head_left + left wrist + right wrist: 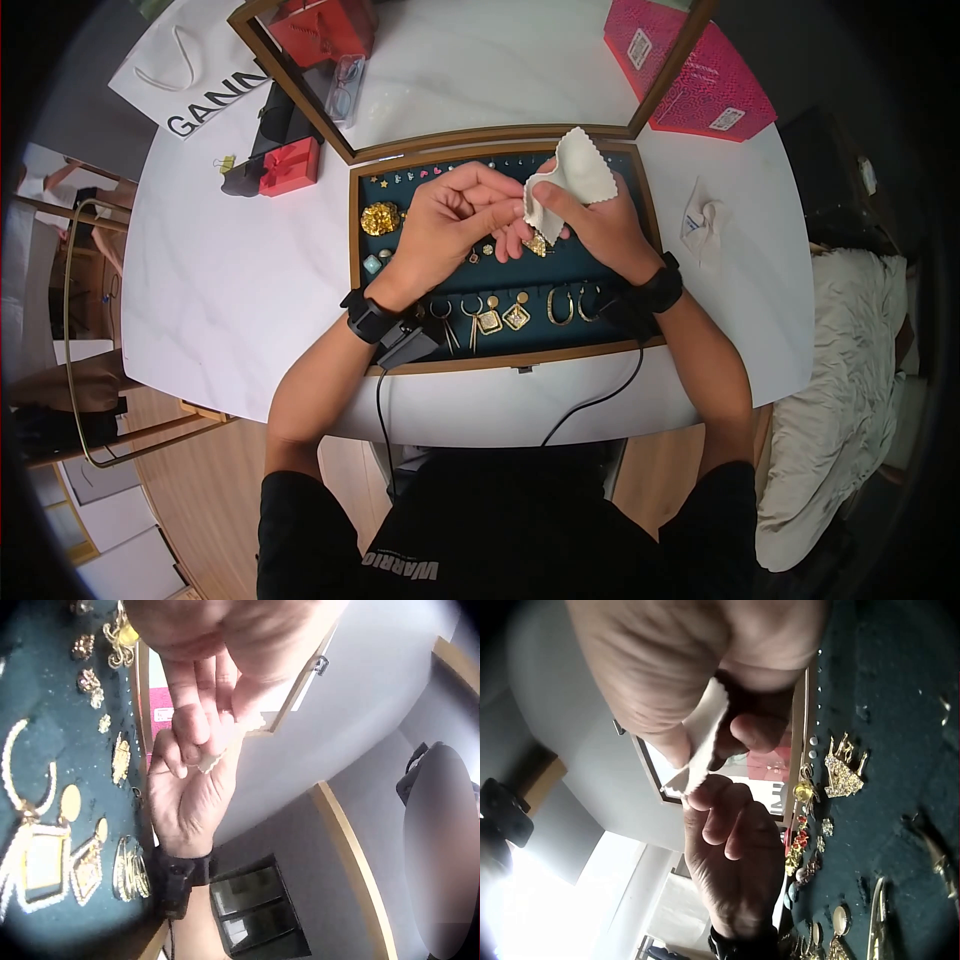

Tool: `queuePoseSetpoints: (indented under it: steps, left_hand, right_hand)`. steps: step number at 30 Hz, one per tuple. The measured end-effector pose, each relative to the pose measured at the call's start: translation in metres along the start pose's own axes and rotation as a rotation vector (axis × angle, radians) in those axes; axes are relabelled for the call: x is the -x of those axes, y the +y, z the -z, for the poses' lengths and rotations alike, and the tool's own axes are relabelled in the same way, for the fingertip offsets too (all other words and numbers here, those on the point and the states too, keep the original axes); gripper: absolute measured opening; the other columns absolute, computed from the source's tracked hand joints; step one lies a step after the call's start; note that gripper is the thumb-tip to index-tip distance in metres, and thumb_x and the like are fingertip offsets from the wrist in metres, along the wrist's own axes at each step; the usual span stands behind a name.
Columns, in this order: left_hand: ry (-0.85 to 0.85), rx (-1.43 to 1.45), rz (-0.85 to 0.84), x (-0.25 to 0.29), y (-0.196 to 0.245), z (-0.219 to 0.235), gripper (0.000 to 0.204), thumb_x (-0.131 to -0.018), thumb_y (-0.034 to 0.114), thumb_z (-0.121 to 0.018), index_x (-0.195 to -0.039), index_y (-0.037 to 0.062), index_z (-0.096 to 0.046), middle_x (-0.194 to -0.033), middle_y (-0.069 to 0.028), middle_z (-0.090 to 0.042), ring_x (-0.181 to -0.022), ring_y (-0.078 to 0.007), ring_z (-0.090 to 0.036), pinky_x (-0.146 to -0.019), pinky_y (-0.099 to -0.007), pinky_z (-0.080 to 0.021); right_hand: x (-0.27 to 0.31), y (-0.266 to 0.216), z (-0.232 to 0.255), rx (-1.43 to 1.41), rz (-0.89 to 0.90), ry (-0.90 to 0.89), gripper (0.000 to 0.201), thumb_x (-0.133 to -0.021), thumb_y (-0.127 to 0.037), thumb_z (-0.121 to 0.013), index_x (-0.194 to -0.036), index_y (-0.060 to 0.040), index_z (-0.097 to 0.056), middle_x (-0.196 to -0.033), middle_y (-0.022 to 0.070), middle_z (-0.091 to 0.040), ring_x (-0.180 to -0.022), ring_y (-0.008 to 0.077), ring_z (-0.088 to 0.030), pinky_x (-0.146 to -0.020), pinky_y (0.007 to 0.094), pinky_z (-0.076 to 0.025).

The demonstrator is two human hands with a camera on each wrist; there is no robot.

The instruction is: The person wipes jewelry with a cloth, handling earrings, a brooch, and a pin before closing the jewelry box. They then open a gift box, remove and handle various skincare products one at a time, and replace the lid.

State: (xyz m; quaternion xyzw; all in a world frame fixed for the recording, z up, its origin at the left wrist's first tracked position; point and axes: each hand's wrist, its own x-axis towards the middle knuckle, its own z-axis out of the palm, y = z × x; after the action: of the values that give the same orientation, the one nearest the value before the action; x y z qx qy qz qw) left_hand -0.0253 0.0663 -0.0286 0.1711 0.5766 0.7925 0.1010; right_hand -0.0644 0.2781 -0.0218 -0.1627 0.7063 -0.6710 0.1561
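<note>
A small white cloth (585,172) with a zigzag-cut edge is folded in my right hand (612,228), gripped between thumb and fingers. My left hand (442,232) pinches at the cloth's near left edge; I cannot tell whether a small piece of jewellery sits between those fingertips. Both hands are raised over an open wooden jewellery box (356,262) with a dark green lining. Square drop earrings (516,316) and hoop earrings (560,306) hang along its near row. A round gold flower-like piece (380,218) lies at its left. In the right wrist view, a gold stone-set piece (845,776) lies below the hands.
The box's glass lid (480,90) stands raised at the back. To the left are a red gift box (290,167), a black case (283,122) and a white paper bag (190,80). A pink box (700,80) and a small pale pouch (703,222) are at right.
</note>
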Motion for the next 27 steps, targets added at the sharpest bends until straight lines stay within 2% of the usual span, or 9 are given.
queuePoseSetpoints:
  steps: [2,5,8,11,12,14,20,23,27]
  left_hand:
    - [0.009,0.012,0.001,0.0001,0.0013,-0.0002,0.013,-0.098,0.001,-0.061,-0.110,-0.0042,-0.059,-0.089,-0.0142,-0.073,-0.070,-0.0170,-0.070,-0.058,-0.0258,-0.054]
    - [-0.033,-0.040,-0.030,0.0004,-0.0028,-0.0008,0.013,-0.098,-0.001,-0.060,-0.110,-0.0038,-0.059,-0.091,-0.0146,-0.073,-0.074,-0.0170,-0.071,-0.060,-0.0255,-0.054]
    - [-0.046,-0.039,-0.023,-0.0004,-0.0037,-0.0012,0.012,-0.097,-0.002,-0.060,-0.109,-0.0035,-0.059,-0.093,-0.0151,-0.073,-0.076,-0.0172,-0.071,-0.062,-0.0256,-0.055]
    - [-0.011,-0.046,-0.035,-0.0007,-0.0026,-0.0015,0.012,-0.097,-0.003,-0.060,-0.109,-0.0038,-0.058,-0.093,-0.0154,-0.073,-0.076,-0.0172,-0.071,-0.063,-0.0258,-0.055]
    - [-0.013,-0.049,-0.034,-0.0007,-0.0019,-0.0017,0.012,-0.097,-0.003,-0.060,-0.109,-0.0038,-0.058,-0.093,-0.0154,-0.073,-0.076,-0.0172,-0.071,-0.063,-0.0258,-0.055]
    - [0.016,-0.050,-0.035,-0.0009,0.0000,-0.0024,0.012,-0.097,-0.003,-0.060,-0.109,-0.0040,-0.057,-0.092,-0.0156,-0.073,-0.076,-0.0173,-0.071,-0.063,-0.0258,-0.055]
    - [-0.045,-0.081,-0.047,0.0004,-0.0024,-0.0014,0.012,-0.097,-0.004,-0.059,-0.109,-0.0046,-0.056,-0.092,-0.0160,-0.072,-0.076,-0.0181,-0.071,-0.063,-0.0262,-0.056]
    - [-0.031,-0.064,-0.034,0.0005,-0.0021,-0.0004,0.012,-0.097,-0.005,-0.059,-0.109,-0.0048,-0.056,-0.092,-0.0160,-0.072,-0.076,-0.0186,-0.071,-0.062,-0.0264,-0.056]
    - [-0.013,-0.051,-0.066,-0.0002,-0.0036,0.0011,0.012,-0.097,-0.005,-0.059,-0.109,-0.0045,-0.056,-0.091,-0.0157,-0.072,-0.075,-0.0190,-0.071,-0.061,-0.0263,-0.056]
  right_hand:
    - [-0.0018,0.0061,-0.0019,-0.046,0.214,-0.034,0.027,-0.089,-0.020,-0.076,-0.107,-0.0020,-0.067,-0.091,0.0027,-0.071,-0.081,0.0076,-0.065,-0.070,0.0249,-0.053]
    - [-0.0009,0.0097,0.0003,-0.015,0.167,-0.012,0.025,-0.091,-0.020,-0.074,-0.108,-0.0020,-0.067,-0.094,0.0034,-0.070,-0.086,0.0075,-0.065,-0.076,0.0260,-0.053]
    - [0.0003,0.0048,0.0002,-0.030,0.072,0.025,0.026,-0.092,-0.019,-0.073,-0.110,-0.0016,-0.066,-0.095,0.0039,-0.070,-0.086,0.0077,-0.065,-0.076,0.0255,-0.053]
    - [-0.0005,0.0057,0.0030,-0.074,0.061,0.022,0.025,-0.092,-0.019,-0.073,-0.108,-0.0007,-0.066,-0.095,0.0042,-0.071,-0.086,0.0081,-0.066,-0.077,0.0256,-0.053]
    - [-0.0009,0.0066,0.0018,-0.077,0.063,0.024,0.025,-0.092,-0.019,-0.073,-0.108,-0.0007,-0.066,-0.095,0.0042,-0.071,-0.086,0.0081,-0.066,-0.077,0.0256,-0.053]
    - [-0.0020,0.0090,-0.0015,-0.162,0.184,-0.009,0.025,-0.091,-0.019,-0.074,-0.107,-0.0005,-0.067,-0.094,0.0033,-0.071,-0.085,0.0080,-0.066,-0.077,0.0255,-0.054]
    - [-0.0002,0.0068,-0.0001,-0.027,0.159,-0.029,0.024,-0.089,-0.015,-0.076,-0.107,-0.0009,-0.067,-0.096,0.0040,-0.072,-0.088,0.0087,-0.066,-0.077,0.0260,-0.054]
    - [0.0001,0.0039,0.0021,-0.108,0.082,-0.016,0.026,-0.088,-0.014,-0.077,-0.107,-0.0006,-0.067,-0.097,0.0049,-0.072,-0.089,0.0096,-0.067,-0.078,0.0265,-0.053]
    - [-0.0016,0.0086,0.0007,-0.096,0.198,-0.075,0.026,-0.089,-0.017,-0.076,-0.107,-0.0005,-0.067,-0.096,0.0037,-0.072,-0.088,0.0091,-0.066,-0.077,0.0257,-0.053]
